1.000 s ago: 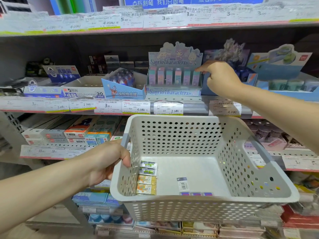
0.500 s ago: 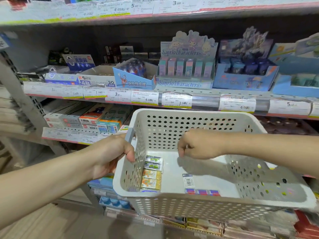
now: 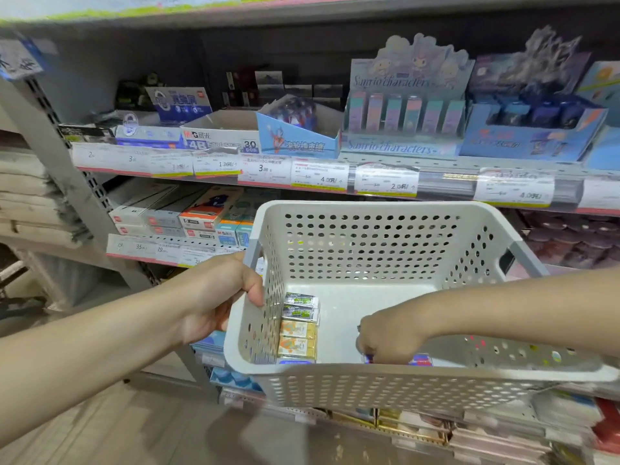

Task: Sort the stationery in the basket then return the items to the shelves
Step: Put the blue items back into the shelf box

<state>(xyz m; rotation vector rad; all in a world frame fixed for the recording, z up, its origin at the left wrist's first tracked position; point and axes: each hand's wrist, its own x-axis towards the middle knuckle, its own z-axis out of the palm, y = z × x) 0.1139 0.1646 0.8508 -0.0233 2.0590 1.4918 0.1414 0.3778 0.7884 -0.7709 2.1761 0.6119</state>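
White plastic basket gripped at its rim by left hand; right hand inside, fingers curled down onto small packs, grip unclear.

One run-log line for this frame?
left hand: grips basket handle | right hand: inside basket, at small packs | erasers: stacked by left wall

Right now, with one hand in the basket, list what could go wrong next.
1. The left hand alone grips the perforated white plastic basket by one side; it looks tilted, and reaching in could tip it further.
2. The four small wrapped erasers lined along its left wall could slide out of order.
3. The right hand hides the small purple-and-red packets at the near wall, so it may fumble the pick.
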